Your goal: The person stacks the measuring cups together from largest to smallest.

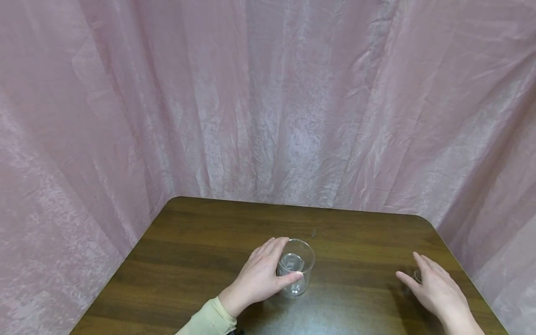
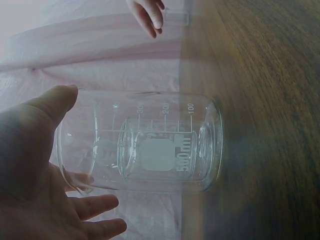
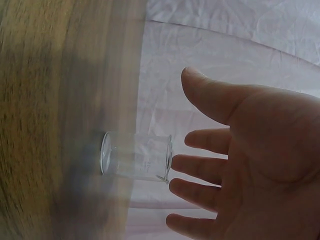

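Note:
A large clear glass beaker [image 1: 307,275], marked 500 ml in the left wrist view, stands upright on the table with a smaller glass beaker [image 2: 157,155] nested inside it. My left hand [image 1: 261,274] holds the large one at its rim, thumb on the near side and fingers on the far side. Toward the right side of the table, my right hand [image 1: 439,291] is held with fingers spread and nothing in its grasp. A small clear beaker [image 3: 137,157] stands just beyond those fingertips; in the head view the hand hides most of it.
The brown wooden table [image 1: 209,223] has rounded far corners. Pink velvety curtains [image 1: 268,102] hang behind it and along both sides. A small mark [image 1: 314,232] shows on the tabletop beyond the large beaker.

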`<act>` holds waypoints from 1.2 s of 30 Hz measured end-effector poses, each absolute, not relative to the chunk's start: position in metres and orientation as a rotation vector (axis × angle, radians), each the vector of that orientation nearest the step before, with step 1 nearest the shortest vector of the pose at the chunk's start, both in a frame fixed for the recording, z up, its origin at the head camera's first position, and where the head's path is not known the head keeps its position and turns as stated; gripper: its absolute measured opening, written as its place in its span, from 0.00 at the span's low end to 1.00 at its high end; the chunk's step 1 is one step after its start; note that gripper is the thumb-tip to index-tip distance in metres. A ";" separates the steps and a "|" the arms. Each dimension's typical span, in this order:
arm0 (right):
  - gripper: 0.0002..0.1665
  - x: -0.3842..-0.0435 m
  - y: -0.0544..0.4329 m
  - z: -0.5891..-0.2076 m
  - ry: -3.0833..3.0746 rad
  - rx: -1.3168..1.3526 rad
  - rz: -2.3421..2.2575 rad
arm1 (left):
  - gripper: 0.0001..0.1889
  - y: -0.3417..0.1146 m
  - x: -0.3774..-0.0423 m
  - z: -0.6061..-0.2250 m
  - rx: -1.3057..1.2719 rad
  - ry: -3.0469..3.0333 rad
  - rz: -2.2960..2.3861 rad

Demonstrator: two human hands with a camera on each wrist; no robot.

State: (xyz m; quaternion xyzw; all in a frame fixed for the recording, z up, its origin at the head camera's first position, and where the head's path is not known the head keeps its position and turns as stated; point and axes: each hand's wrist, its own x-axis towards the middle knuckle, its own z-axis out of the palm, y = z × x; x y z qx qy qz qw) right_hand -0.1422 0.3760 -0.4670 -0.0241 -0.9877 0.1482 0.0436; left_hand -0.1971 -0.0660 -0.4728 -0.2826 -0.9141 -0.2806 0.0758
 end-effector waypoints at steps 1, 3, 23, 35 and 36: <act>0.55 -0.142 0.376 -0.467 -3.022 -0.077 0.454 | 0.47 -0.066 -0.197 -0.473 -0.848 -2.742 -0.842; 0.56 -0.142 0.378 -0.468 -3.031 -0.085 0.452 | 0.47 -0.066 -0.197 -0.472 -0.846 -2.746 -0.842; 0.57 -0.141 0.389 -0.473 -3.135 -0.159 0.452 | 0.47 -0.066 -0.196 -0.474 -0.834 -2.755 -0.849; 0.58 -0.141 0.392 -0.474 -3.191 -0.210 0.481 | 0.47 -0.066 -0.197 -0.473 -0.837 -2.756 -0.843; 0.58 -0.141 0.392 -0.474 -3.189 -0.213 0.480 | 0.47 -0.066 -0.197 -0.473 -0.839 -2.755 -0.843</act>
